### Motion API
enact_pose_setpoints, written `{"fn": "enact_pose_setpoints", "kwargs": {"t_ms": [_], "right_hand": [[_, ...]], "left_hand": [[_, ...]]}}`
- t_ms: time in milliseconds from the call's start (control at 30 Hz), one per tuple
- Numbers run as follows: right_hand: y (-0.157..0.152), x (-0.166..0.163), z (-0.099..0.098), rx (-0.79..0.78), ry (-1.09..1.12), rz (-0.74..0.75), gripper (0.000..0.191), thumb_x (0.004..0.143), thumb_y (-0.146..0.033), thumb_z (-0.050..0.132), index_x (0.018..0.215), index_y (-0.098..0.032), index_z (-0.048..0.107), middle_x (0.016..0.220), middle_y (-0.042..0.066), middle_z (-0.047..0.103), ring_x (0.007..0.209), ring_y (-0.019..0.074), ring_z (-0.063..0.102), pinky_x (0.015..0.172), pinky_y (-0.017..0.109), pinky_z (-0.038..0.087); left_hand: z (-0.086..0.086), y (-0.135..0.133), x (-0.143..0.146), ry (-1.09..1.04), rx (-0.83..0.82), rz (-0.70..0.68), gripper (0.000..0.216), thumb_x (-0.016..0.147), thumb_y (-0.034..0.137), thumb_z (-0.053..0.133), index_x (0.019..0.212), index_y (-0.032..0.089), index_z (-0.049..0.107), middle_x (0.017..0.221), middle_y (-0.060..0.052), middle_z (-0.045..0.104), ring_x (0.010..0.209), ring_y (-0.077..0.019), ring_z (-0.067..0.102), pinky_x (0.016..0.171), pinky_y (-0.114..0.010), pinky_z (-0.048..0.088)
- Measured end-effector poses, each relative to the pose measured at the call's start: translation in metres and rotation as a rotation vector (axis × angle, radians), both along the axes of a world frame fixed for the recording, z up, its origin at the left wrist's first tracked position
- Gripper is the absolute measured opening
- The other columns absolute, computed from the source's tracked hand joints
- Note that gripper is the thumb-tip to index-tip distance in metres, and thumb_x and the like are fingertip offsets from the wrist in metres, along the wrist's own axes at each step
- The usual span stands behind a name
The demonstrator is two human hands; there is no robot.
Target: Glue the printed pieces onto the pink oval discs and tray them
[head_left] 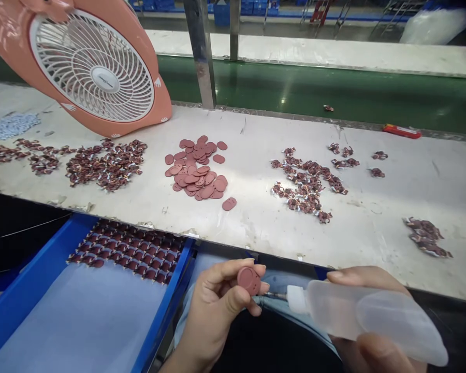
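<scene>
Between the thumb and fingers of my left hand (221,303) is a reddish-brown oval disc (248,281), its face turned up, with small holes near one edge. My right hand (376,316) grips a translucent white squeeze bottle (341,313) lying on its side. The thin needle tip (275,295) of the bottle points left, close to the disc's lower right edge; I cannot tell whether it touches. On the table beyond my hands lies a heap of similar discs (196,173). Right of that heap is a pile of small dark brown figure-like pieces (308,181).
An orange fan (159,103) stands at the back left, behind more brown pieces (104,163). Below the table edge, a blue tray (27,305) holds rows of assembled pieces (132,251). A metal post (204,62) rises before the green belt (295,90); a red packet (402,131) lies nearby.
</scene>
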State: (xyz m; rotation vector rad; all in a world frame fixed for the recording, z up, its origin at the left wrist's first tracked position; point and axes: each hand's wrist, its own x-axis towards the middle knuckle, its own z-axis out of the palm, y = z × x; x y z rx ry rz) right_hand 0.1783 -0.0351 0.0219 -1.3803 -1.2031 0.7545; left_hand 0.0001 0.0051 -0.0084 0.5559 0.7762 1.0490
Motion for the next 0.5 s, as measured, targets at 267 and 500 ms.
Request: {"fn": "enact_pose_setpoints", "kwargs": {"t_ms": [267, 500], "right_hand": [[0.0036, -0.0086, -0.0016, -0.008, 0.161, 0.0, 0.029, 0.089, -0.056, 0.058, 0.104, -0.032, 0.059, 0.065, 0.001, 0.058, 0.045, 0.0169, 0.047, 0.038, 0.031, 0.031], [0.0032, -0.0064, -0.0021, -0.022, 0.145, 0.03, 0.026, 0.091, -0.054, 0.057, 0.106, -0.033, 0.059, 0.068, 0.001, 0.059, 0.045, 0.0173, 0.048, 0.038, 0.032, 0.032]], "left_hand": [[-0.0018, 0.0009, -0.0004, 0.0, 0.023, 0.001, 0.021, 0.074, 0.029, 0.079, 0.096, 0.029, 0.078, 0.093, -0.004, 0.08, 0.075, -0.0167, 0.074, 0.056, -0.017, 0.057], [-0.0025, 0.0028, -0.0015, 0.02, 0.026, 0.006, 0.022, 0.074, 0.03, 0.079, 0.096, 0.028, 0.078, 0.094, -0.005, 0.08, 0.077, -0.0184, 0.074, 0.054, -0.018, 0.057]]}}
